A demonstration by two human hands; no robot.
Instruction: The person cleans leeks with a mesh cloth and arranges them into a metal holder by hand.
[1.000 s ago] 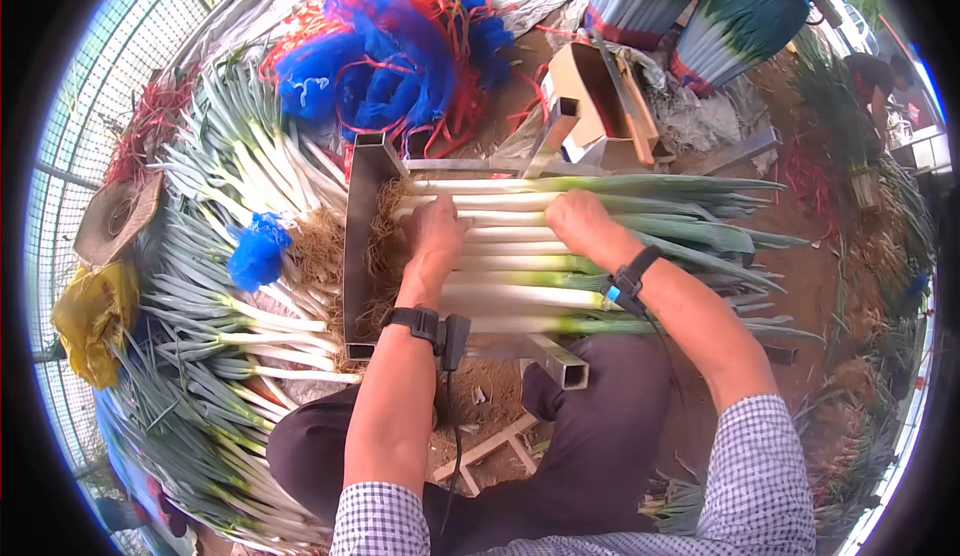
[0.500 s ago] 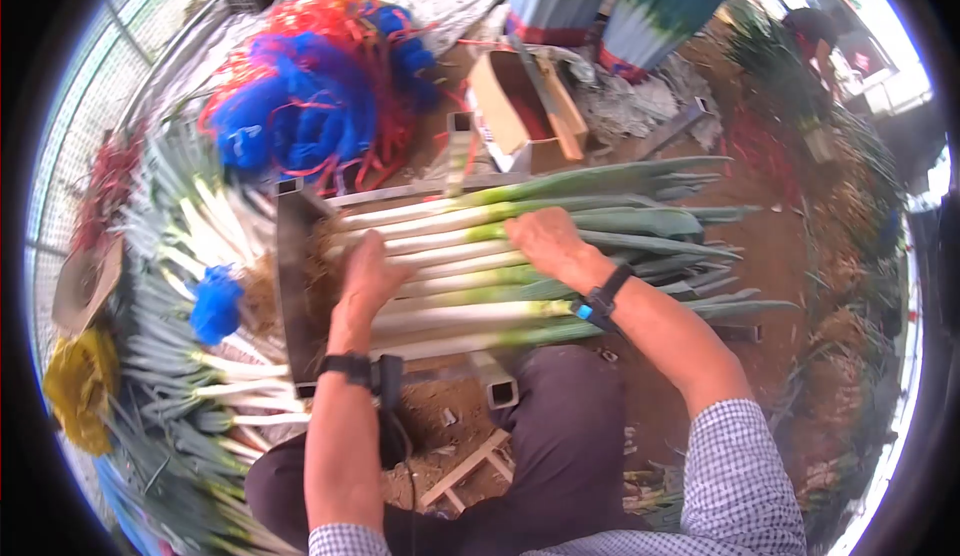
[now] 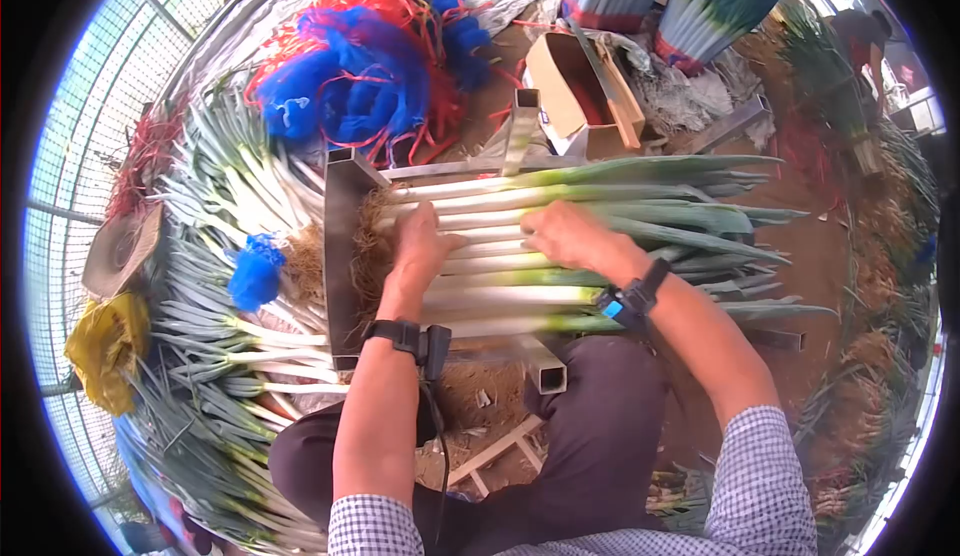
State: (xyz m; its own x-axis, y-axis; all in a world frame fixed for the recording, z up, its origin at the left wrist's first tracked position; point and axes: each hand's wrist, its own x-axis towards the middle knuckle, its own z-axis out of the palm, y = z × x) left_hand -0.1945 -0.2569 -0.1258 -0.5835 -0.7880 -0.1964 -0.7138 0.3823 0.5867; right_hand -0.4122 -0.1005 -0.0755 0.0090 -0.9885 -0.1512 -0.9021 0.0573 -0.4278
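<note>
Several leeks (image 3: 480,299) lie side by side in a metal frame (image 3: 340,246), white stalks and roots to the left, green leaves to the right. My left hand (image 3: 420,246) rests on the white stalks near the roots, its fingers bent down among them; what they hold, if anything, is hidden. Further right, my right hand (image 3: 568,236) is closed at the upper-middle stalks, fingertips pressed together against the white part of a leek. Both wrists wear black bands.
Loose leeks (image 3: 230,356) are piled left of the frame. Behind it are blue netting with red strips (image 3: 350,86), a cardboard box (image 3: 565,86) and wrapped leek bundles (image 3: 720,6). A person (image 3: 862,41) is at the far right.
The view has swung to and fro. My right hand has shifted left along the stalks, toward my left hand, which stays near the root end.
</note>
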